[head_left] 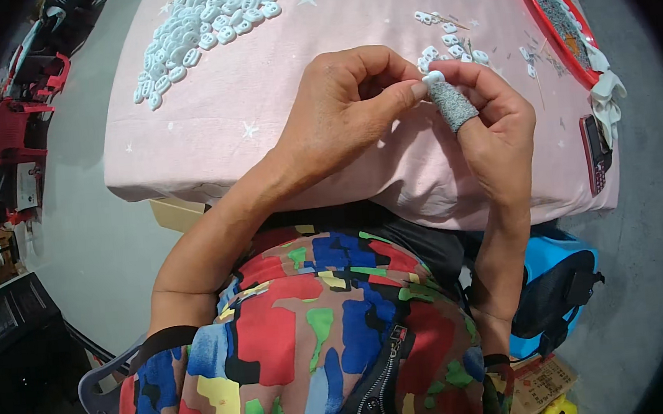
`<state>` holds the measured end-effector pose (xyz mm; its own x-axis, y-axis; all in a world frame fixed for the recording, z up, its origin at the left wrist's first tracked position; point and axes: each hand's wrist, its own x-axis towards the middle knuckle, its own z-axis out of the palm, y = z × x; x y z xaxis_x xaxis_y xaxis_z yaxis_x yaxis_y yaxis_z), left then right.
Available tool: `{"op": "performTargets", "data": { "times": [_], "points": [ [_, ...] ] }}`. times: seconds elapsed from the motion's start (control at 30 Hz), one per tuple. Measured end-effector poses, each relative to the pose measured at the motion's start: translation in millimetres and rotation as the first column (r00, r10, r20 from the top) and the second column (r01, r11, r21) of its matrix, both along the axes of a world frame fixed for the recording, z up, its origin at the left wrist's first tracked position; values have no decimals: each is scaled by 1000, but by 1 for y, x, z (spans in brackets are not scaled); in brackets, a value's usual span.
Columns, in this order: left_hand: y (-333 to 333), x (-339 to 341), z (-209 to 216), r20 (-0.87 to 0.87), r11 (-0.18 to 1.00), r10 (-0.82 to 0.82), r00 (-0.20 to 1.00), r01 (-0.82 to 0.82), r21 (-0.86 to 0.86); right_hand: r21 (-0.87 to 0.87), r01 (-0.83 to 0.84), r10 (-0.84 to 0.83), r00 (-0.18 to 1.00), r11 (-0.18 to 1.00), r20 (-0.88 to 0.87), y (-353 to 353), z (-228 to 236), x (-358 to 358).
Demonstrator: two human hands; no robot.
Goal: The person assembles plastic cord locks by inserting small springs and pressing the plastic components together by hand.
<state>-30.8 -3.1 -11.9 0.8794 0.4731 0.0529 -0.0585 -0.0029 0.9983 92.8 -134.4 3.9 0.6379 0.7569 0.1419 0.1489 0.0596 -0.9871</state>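
Over the pink cloth, my two hands meet at a small white plastic piece point(434, 77). My right hand point(501, 122) pinches it between forefinger and thumb. A grey speckled knit cover point(453, 104) sleeves that thumb. My left hand point(351, 102) is closed, thumb and forefinger pressed together at the piece's left side; whether they also hold something tiny is hidden. Just beyond my fingertips lies a small group of similar white pieces point(454, 49) with dark slots, and thin sticks or pins among them. A large heap of white slotted pieces point(204, 27) is spread at the far left.
A red tray point(587, 76) filled with small grey bits stands at the far right, a white cloth point(608, 97) by its near end. Closer to me lies a dark red phone point(595, 154). Below the table's right side is a blue and black bag point(548, 284).
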Motion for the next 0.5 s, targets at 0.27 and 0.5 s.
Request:
{"op": "performTargets", "data": {
  "times": [0.27,0.5],
  "points": [
    [-1,0,1,-45,1000,-5,999,6,9,-63,-65,68,997,996,45,-1,-1,2],
    [-3,-1,2,-41,1000,16,999,-15,25,-53,-77,78,997,996,8,-2,-2,3]
  ]
}}
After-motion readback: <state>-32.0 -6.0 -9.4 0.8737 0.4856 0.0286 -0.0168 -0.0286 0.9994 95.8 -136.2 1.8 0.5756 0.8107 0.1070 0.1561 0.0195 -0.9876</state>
